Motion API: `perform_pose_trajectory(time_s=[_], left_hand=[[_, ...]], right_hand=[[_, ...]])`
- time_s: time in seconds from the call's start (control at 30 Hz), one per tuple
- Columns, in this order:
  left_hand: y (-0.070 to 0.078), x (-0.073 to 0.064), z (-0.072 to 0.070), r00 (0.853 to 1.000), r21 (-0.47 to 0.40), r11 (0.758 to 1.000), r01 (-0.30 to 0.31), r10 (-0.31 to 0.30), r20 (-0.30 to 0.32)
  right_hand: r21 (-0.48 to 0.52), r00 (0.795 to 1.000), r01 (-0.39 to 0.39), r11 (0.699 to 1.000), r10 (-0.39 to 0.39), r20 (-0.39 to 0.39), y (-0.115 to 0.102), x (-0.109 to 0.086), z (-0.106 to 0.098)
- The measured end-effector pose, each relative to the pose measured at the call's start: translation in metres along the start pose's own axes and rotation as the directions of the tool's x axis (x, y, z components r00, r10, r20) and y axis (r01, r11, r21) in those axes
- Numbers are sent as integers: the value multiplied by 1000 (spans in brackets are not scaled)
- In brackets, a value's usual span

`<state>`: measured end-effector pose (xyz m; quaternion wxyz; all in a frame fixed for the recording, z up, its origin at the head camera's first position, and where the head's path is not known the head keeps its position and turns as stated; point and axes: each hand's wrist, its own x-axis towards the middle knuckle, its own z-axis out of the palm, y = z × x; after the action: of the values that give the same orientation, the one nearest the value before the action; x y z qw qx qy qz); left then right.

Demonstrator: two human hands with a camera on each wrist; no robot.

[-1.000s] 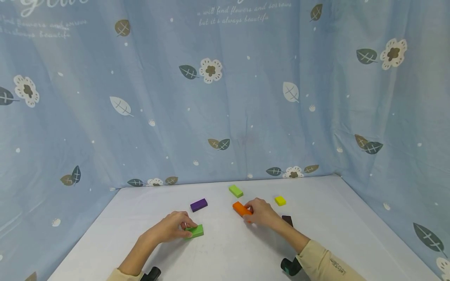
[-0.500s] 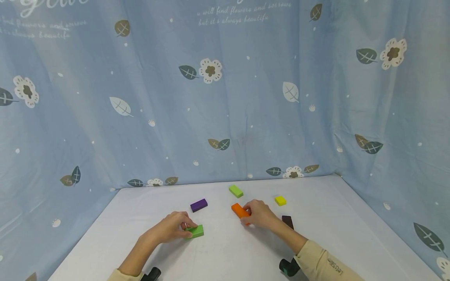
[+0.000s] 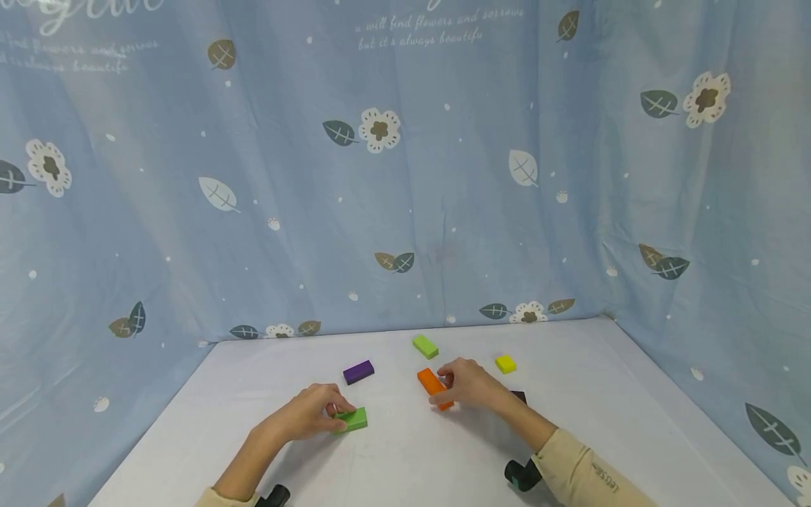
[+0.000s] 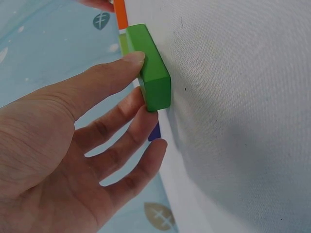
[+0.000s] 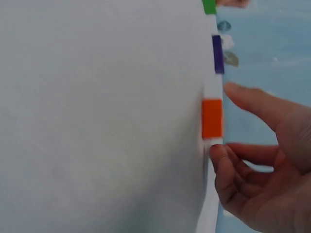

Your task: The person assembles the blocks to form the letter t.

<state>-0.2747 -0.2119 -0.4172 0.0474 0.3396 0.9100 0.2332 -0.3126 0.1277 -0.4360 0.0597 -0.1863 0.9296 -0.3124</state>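
Note:
In the head view my left hand pinches a green block by its left end. The left wrist view shows the thumb on one long face of this green block and fingertips at the opposite side. To the right, my right hand is around an orange block lying on the white table. In the right wrist view the thumb stands apart from the orange block, and the fingertips are close by its near edge. A purple block lies between and beyond the hands.
A light green block lies behind the orange one. Farther right is a small yellow block, and a dark brown block is partly hidden behind the right forearm. A blue patterned curtain borders the white table.
The orange block moved slightly left and toward me, turning a little. My right thumb and fingers have since spread apart from it. The left hand stays on the green block.

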Motion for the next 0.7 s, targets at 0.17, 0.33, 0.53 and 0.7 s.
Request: perform_pose_trajectory(time_s=[0.17, 0.33, 0.53, 0.7], left_hand=[[0, 0, 1, 1000, -8, 1000, 1, -1, -2], [-1, 1, 2, 1000, -10, 1000, 0, 0, 2], [1, 1, -1, 1000, -8, 1000, -14, 14, 0], [2, 0, -2, 1000, -6, 1000, -15, 15, 3]], right_hand=[[-7, 991, 87, 996, -86, 100, 9, 7, -10], [36, 969, 170, 985, -173, 177, 17, 12, -17], [117, 947, 160, 980, -186, 262, 22, 16, -23], [167, 920, 179, 970, -225, 321, 23, 21, -24]])
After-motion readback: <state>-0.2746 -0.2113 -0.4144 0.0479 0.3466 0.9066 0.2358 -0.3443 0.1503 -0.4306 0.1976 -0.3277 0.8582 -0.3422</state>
